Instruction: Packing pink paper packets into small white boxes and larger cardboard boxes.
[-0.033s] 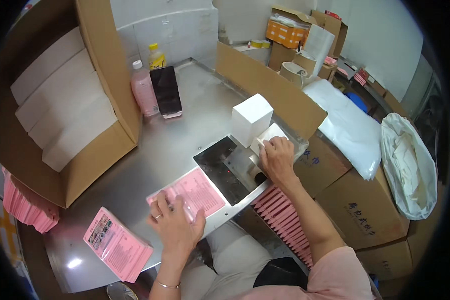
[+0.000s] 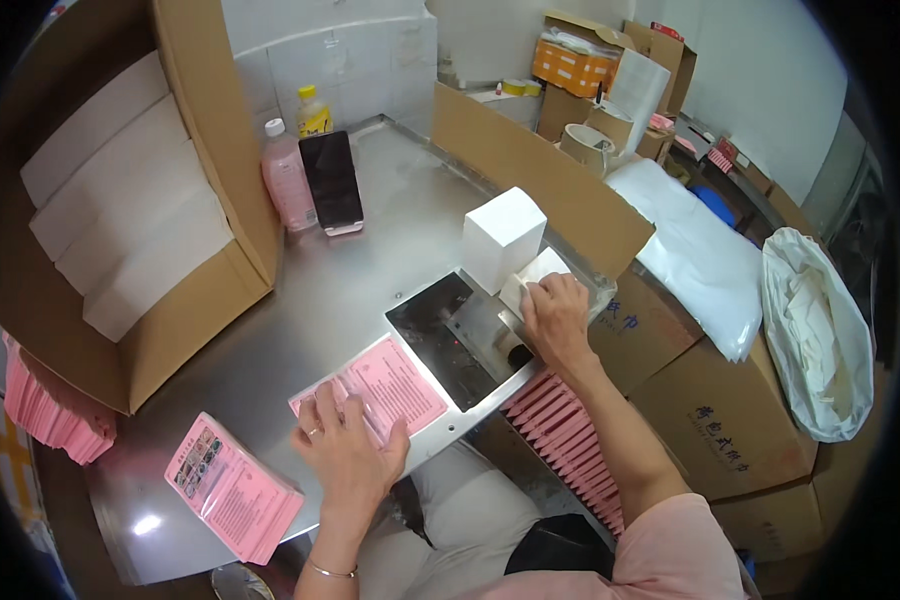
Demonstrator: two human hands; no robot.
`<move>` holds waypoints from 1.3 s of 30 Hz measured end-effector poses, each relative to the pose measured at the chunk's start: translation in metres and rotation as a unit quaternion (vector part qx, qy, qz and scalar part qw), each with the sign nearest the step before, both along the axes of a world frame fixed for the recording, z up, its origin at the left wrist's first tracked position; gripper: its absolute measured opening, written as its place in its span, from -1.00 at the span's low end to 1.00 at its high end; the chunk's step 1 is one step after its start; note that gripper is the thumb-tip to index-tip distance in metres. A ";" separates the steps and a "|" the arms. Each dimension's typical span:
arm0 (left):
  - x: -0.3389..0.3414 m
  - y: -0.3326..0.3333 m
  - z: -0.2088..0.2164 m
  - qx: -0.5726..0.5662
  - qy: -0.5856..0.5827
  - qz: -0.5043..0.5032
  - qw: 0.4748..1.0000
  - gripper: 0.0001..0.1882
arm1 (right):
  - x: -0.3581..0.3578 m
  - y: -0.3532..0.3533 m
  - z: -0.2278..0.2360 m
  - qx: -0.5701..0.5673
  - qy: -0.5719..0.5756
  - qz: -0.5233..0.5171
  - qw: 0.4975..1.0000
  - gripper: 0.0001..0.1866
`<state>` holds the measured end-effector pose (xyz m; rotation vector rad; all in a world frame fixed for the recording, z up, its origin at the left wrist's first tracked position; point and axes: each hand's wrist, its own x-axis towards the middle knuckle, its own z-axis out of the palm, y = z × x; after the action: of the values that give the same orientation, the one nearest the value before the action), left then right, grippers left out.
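Note:
My left hand lies over a flat pink printed packet in clear wrap, on the metal tabletop. Its fingers are apart and rest on the packet's near left part. My right hand pinches the near side of a small stack of white folded paper; the palm hides part of it. Beside that stack stands a taller white paper block. Between the hands is a dark rectangular recess with metal parts inside. A pile of pink packets sits left of my left hand.
A large open carton holding white paper blocks stands at left. Behind are a propped phone and a pink bottle. A cardboard flap borders the table's right. Pink packets line up below the edge; cartons stand right.

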<state>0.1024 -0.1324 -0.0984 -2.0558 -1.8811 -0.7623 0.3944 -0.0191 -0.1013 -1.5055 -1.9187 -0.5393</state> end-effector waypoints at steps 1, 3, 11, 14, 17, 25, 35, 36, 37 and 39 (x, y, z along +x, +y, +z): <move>0.001 0.001 0.001 -0.019 0.003 -0.015 1.000 -0.44 | 0.006 0.002 -0.001 -0.013 0.035 -0.005 0.999 -0.90; 0.002 -0.001 0.009 -0.042 0.010 -0.030 0.999 -0.44 | 0.011 0.004 -0.005 -0.023 0.052 0.002 0.998 -0.92; 0.010 -0.008 -0.001 -0.097 -0.058 -0.182 0.977 -0.52 | -0.015 -0.021 -0.011 0.013 0.066 0.149 0.987 -0.55; -0.002 -0.013 0.008 -0.156 -0.151 -0.162 0.963 -0.41 | -0.098 -0.103 0.012 -0.111 0.071 0.430 0.893 -0.62; -0.007 -0.010 0.011 -0.088 -0.074 -0.165 0.980 -0.22 | -0.115 -0.102 -0.014 -0.007 -0.051 0.381 0.923 -0.65; -0.024 -0.034 0.011 -0.112 -0.152 -0.177 0.966 -0.53 | -0.104 0.012 -0.038 -0.256 0.041 0.201 0.945 -0.82; -0.134 -0.067 -0.009 -0.041 0.040 0.253 0.966 -0.66 | -0.019 -0.014 0.008 0.107 -0.076 -0.066 0.989 -0.80; -0.133 -0.055 -0.004 -0.059 0.039 0.236 0.969 -0.62 | -0.006 -0.013 0.000 0.107 -0.080 -0.072 0.988 -0.80; -0.132 -0.047 0.000 -0.077 0.022 0.209 0.975 -0.62 | 0.005 -0.011 -0.010 0.063 -0.056 -0.056 0.995 -0.81; -0.138 -0.045 0.000 -0.063 0.000 0.185 0.981 -0.67 | 0.008 -0.006 -0.017 0.023 -0.032 -0.037 0.999 -0.85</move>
<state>-0.0355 -0.1772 -0.0984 -1.6907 -2.2705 -0.5615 0.4025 -0.0253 -0.1181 -1.5524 -1.8919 -0.6678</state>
